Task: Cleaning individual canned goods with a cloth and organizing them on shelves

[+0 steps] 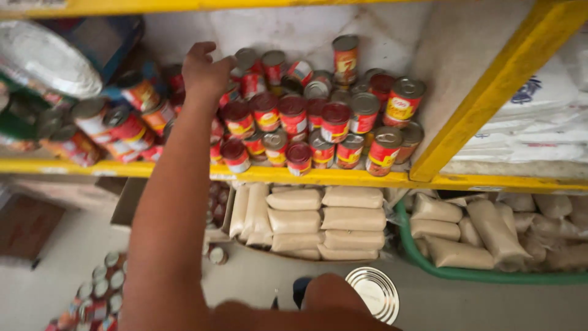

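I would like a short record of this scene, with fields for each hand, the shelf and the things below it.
left hand: reaches onto the shelf, fingers on a can at the back of the group
right hand: not in view
cans: many red-labelled tins, crowded, some stacked
shelf: yellow frame, pale board
below: pale filled bags stacked; more in a green basket
floor: more cans at lower left

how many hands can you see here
1: the left hand, reaching onto the yellow shelf and touching the red cans at the back left. The other hand is out of view.
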